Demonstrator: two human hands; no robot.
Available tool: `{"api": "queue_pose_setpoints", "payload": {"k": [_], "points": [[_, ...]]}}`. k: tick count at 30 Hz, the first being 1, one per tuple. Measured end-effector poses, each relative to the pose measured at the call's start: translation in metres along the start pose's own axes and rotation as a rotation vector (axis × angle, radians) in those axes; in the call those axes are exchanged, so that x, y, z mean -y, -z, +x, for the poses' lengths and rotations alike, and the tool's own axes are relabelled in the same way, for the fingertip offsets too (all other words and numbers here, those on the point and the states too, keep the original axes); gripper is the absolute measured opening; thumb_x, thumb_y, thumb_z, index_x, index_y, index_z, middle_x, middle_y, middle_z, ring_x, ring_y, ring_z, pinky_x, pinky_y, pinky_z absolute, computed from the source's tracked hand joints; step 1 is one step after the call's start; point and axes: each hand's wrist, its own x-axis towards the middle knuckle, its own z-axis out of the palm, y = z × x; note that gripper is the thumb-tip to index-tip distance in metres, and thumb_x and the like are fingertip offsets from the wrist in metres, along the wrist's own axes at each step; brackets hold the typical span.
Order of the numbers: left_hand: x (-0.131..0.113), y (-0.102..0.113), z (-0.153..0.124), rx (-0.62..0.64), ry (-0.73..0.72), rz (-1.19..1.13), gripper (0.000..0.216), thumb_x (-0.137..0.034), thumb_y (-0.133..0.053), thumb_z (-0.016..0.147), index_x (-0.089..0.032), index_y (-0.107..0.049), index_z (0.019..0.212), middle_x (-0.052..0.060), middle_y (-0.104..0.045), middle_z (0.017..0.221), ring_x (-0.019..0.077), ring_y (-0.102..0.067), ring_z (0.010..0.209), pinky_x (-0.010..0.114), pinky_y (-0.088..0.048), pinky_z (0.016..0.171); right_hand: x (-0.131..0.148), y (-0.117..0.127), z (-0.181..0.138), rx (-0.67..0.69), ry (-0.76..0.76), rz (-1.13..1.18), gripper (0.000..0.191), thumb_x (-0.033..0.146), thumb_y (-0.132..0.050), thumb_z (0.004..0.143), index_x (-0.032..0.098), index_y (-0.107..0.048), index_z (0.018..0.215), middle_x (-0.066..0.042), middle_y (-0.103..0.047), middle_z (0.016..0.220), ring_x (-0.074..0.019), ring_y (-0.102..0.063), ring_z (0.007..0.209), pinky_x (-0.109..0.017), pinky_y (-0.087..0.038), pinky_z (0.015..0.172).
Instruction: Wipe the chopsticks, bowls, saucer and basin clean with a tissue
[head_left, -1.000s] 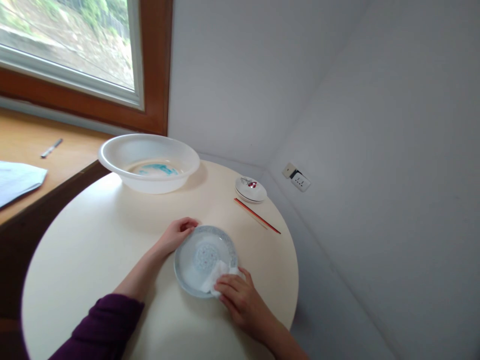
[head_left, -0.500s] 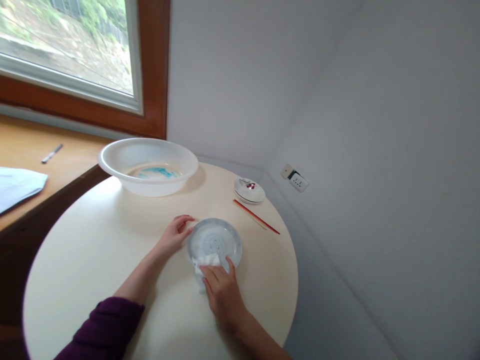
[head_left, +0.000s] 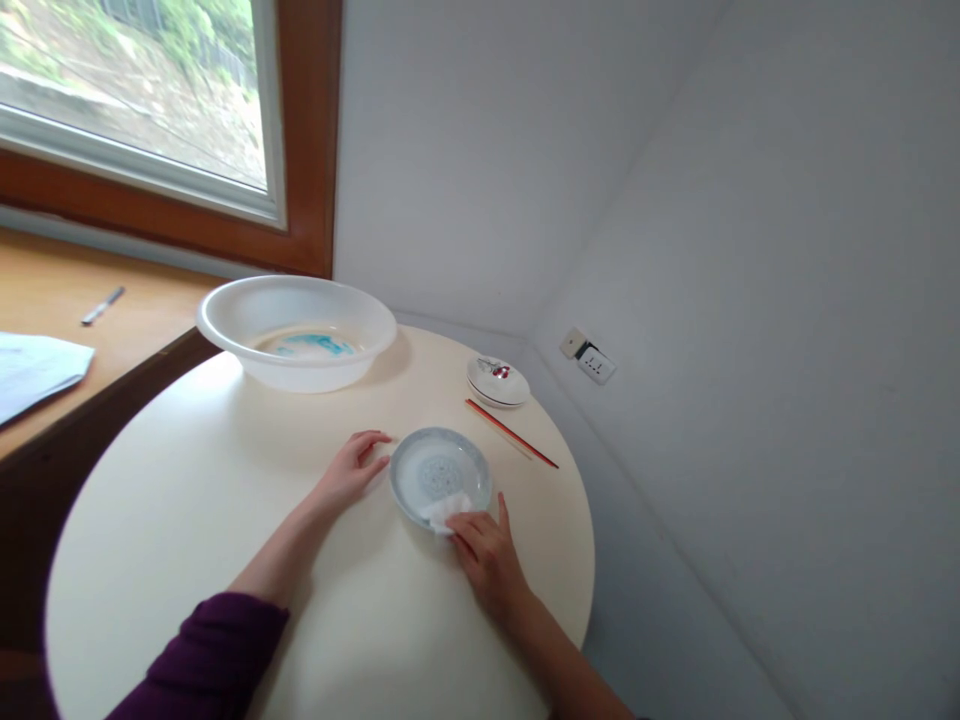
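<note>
A pale plate with a grey-blue rim and a patterned centre lies on the round table between my hands. My right hand holds a crumpled white tissue against the plate's near right rim, the thumb sticking out to the side. At the plate's left edge is my left hand, fingers apart and curved, its thumb tip close to the rim; whether it touches is hard to tell. Nothing is in that hand.
On the cream round table a translucent white basin stands at the back left. Small white dishes with a red motif are stacked at the right, beside red chopsticks. A wooden desk with a pen and papers adjoins.
The plate has shifted slightly right and away from me. My right hand with the tissue has moved right along its near rim. My left hand stays almost in place.
</note>
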Motion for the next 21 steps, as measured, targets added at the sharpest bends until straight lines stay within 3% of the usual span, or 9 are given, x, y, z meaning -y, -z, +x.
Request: {"api": "queue_pose_setpoints", "payload": {"k": [4, 9, 13, 16, 21], "points": [[-0.005, -0.004, -0.004, 0.002, -0.009, 0.078, 0.035, -0.043, -0.064, 0.066, -0.020, -0.065, 0.093, 0.011, -0.059, 0.111, 0.0264, -0.052, 0.111, 0.043, -0.032, 0.103, 0.021, -0.023, 0.028, 0.003, 0.011, -0.077, 0.018, 0.021, -0.046, 0.090, 0.023, -0.061, 0.100, -0.001, -0.069, 0.085, -0.0149, -0.062, 0.079, -0.050, -0.016, 0.109], [-0.007, -0.009, -0.007, -0.020, 0.024, 0.133, 0.025, -0.035, -0.058, 0.068, -0.022, -0.065, 0.088, 0.007, -0.067, 0.101, 0.0276, -0.054, 0.108, 0.051, -0.011, 0.109, 0.040, -0.044, 0.055, 0.064, 0.040, -0.122, 0.020, 0.019, -0.047, 0.089, 0.019, -0.059, 0.105, -0.003, -0.069, 0.086, -0.0157, -0.062, 0.080, -0.043, -0.024, 0.107], [-0.007, -0.008, -0.007, 0.013, 0.051, 0.102, 0.027, -0.033, -0.053, 0.071, -0.021, -0.064, 0.092, 0.002, -0.071, 0.080, 0.0232, -0.063, 0.087, 0.049, -0.027, 0.104, 0.038, -0.044, 0.047, 0.042, 0.086, -0.050, 0.022, 0.016, -0.046, 0.089, 0.019, -0.058, 0.107, -0.004, -0.070, 0.092, -0.0151, -0.063, 0.083, -0.042, -0.026, 0.106], [-0.008, -0.008, -0.007, 0.038, 0.068, 0.064, 0.030, -0.035, -0.052, 0.072, -0.021, -0.063, 0.096, 0.002, -0.071, 0.077, 0.0219, -0.064, 0.079, 0.046, -0.040, 0.093, 0.019, -0.032, 0.031, 0.012, 0.135, 0.010, 0.022, 0.016, -0.044, 0.090, 0.021, -0.059, 0.104, -0.003, -0.071, 0.094, -0.0145, -0.064, 0.086, -0.043, -0.026, 0.106], [-0.011, -0.009, -0.008, 0.051, 0.079, 0.025, 0.031, -0.039, -0.055, 0.072, -0.021, -0.063, 0.096, 0.004, -0.073, 0.084, 0.0235, -0.064, 0.085, 0.044, -0.042, 0.090, -0.021, 0.000, 0.014, 0.001, 0.152, -0.003, 0.016, 0.019, -0.048, 0.089, 0.021, -0.061, 0.100, -0.003, -0.070, 0.096, -0.0154, -0.062, 0.095, -0.047, -0.020, 0.106]]}}
